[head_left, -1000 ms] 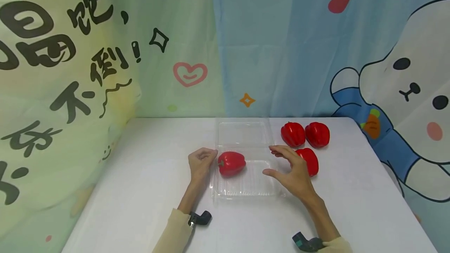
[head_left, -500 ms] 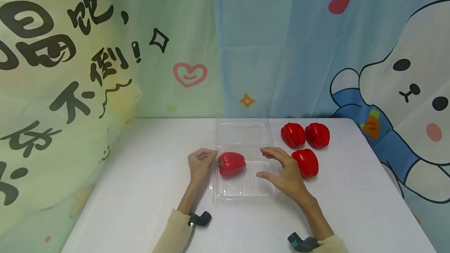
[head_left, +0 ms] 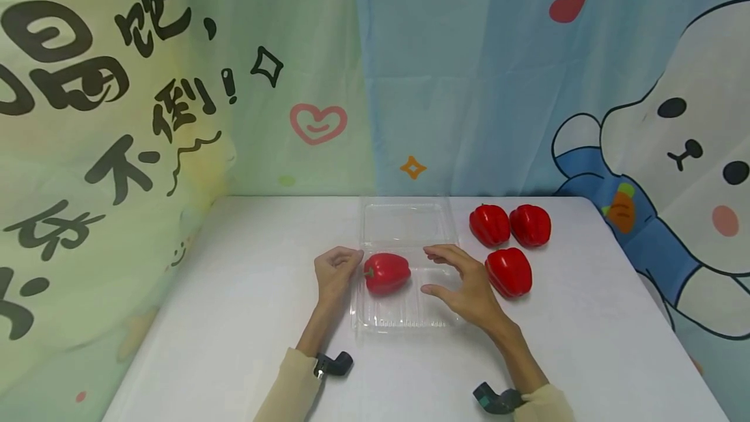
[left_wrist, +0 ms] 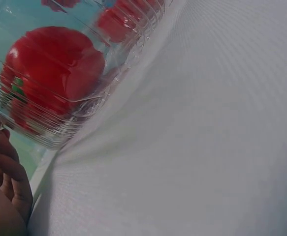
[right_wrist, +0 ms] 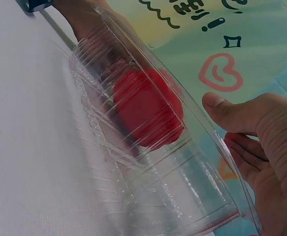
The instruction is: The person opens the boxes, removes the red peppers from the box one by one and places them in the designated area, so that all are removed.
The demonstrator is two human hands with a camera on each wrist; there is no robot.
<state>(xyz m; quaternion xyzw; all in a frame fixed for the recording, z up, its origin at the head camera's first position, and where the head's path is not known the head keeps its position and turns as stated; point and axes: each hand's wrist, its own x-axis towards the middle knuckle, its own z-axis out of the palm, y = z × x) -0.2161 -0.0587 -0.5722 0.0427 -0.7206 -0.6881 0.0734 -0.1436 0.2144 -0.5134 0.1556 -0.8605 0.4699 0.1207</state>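
A clear plastic clamshell box [head_left: 404, 325] lies with its lid [head_left: 404, 221] folded back. Inside its left half rests a red bell pepper [head_left: 387, 273], green stem toward the left. With thumb and fingertips, my left hand [head_left: 335, 272] pinches the box's left rim, seen closer in the left wrist view beside the ribbed wall [left_wrist: 40, 105]. Over the right half of the box is my right hand [head_left: 469, 282], thumb and fingers spread apart and holding nothing. In the right wrist view that hand [right_wrist: 266, 142] is beside the box's rim, with the pepper [right_wrist: 148, 108] visible through the plastic.
Three more red bell peppers stand on the white table [head_left: 246, 292] right of the box: one pepper [head_left: 508, 272] close to my right hand, a pair [head_left: 489, 225] farther back. A printed curtain [head_left: 410, 83] hangs behind the table's far edge.
My right hand has moved left, from beside the nearest loose pepper to over the box, uncovering that pepper. The left hand and the pepper in the box have stayed put.
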